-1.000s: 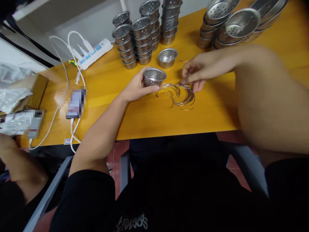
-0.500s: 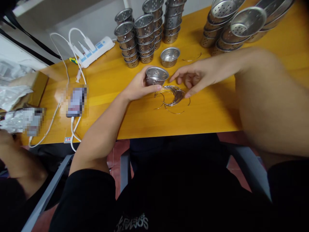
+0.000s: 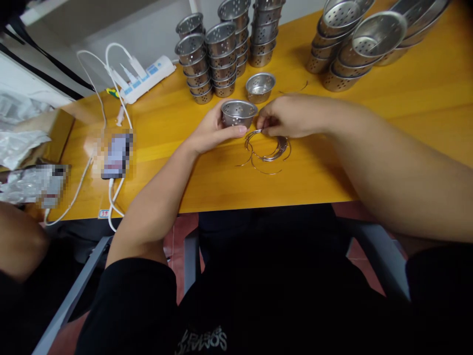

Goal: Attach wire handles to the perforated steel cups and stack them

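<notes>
My left hand is closed round a small perforated metal cup held just above the yellow table. Right beside the cup, my right hand pinches at the top of a loose pile of thin curved wire handles lying on the table. Its fingertips are together on one of the wires. A second single cup stands just behind the hands, and one stray wire lies further back.
Stacks of small perforated cups stand at the back centre, stacks of wider strainer bowls at the back right. A white power strip with cables and a phone lie left. Another person's arm is at the far left.
My right hand has swept left from the far side of the wire pile, then closed into a pinch on the wires next to the cup. The wire pile shifted slightly left.
</notes>
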A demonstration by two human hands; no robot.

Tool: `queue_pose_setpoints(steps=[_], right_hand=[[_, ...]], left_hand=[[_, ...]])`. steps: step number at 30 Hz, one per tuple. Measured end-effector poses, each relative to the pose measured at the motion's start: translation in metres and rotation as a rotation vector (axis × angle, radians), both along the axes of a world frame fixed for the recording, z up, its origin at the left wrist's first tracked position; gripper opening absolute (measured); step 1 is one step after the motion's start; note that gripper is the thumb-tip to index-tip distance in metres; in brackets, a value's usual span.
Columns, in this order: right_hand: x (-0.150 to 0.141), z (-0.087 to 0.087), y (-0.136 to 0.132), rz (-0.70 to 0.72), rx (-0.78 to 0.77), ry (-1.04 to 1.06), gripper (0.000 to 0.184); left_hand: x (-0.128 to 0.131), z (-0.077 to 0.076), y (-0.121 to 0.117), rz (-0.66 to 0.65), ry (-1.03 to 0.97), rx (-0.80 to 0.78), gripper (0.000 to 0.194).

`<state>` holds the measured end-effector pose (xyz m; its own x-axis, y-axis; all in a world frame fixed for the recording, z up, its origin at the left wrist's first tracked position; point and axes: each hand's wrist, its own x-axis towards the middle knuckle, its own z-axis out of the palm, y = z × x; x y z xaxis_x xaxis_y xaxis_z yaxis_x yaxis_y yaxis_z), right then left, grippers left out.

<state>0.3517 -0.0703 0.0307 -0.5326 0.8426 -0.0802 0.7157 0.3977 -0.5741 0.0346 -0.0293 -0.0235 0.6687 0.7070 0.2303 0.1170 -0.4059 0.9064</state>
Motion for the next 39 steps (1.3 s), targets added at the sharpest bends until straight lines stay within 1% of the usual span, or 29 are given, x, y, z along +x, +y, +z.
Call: queue_pose_setpoints(steps=[3, 8, 11, 14, 16, 18, 22, 24, 27, 30, 32, 35, 39], right_hand=[[0.002, 0.0, 0.001, 0.008, -0.035, 0.093, 0.023], [0.002, 0.008, -0.005, -0.01, -0.056, 0.166, 0.015], [0.003, 0.017, -0.009, -0.034, -0.028, 0.16, 0.011], [0.006, 0.024, -0.011, -0.059, -0.001, 0.148, 0.016], [0.009, 0.028, -0.012, -0.094, 0.012, 0.223, 0.025], [0.013, 0.029, -0.011, -0.136, 0.008, 0.339, 0.03], [0.016, 0.024, -0.007, -0.177, -0.027, 0.563, 0.024], [0.016, 0.019, -0.003, -0.18, -0.039, 0.614, 0.023], [0.013, 0.013, 0.002, -0.18, -0.039, 0.66, 0.028], [0.012, 0.011, 0.005, -0.152, 0.013, 0.72, 0.033], [0.012, 0.011, 0.007, -0.134, 0.048, 0.76, 0.034], [0.013, 0.008, 0.009, -0.128, 0.098, 0.826, 0.034], [0.012, -0.001, 0.018, -0.101, 0.149, 0.904, 0.028]], left_hand=[[-0.002, -0.008, 0.013, 0.017, 0.007, 0.064, 0.119], [-0.006, -0.021, 0.035, 0.073, 0.055, 0.182, 0.142], [-0.007, -0.022, 0.038, 0.107, 0.067, 0.199, 0.147], [-0.008, -0.021, 0.037, 0.109, 0.054, 0.198, 0.146], [-0.009, -0.02, 0.035, 0.103, 0.05, 0.193, 0.145], [-0.01, -0.019, 0.034, 0.092, 0.065, 0.193, 0.144], [-0.012, -0.022, 0.035, 0.071, 0.061, 0.219, 0.137], [-0.013, -0.026, 0.039, 0.055, 0.042, 0.239, 0.134], [-0.014, -0.034, 0.049, 0.014, 0.006, 0.267, 0.135], [-0.014, -0.042, 0.057, -0.039, -0.026, 0.28, 0.132], [-0.013, -0.044, 0.06, -0.058, -0.037, 0.284, 0.129], [-0.013, -0.043, 0.06, -0.066, -0.034, 0.289, 0.129], [-0.014, -0.041, 0.058, -0.062, -0.042, 0.274, 0.129]])
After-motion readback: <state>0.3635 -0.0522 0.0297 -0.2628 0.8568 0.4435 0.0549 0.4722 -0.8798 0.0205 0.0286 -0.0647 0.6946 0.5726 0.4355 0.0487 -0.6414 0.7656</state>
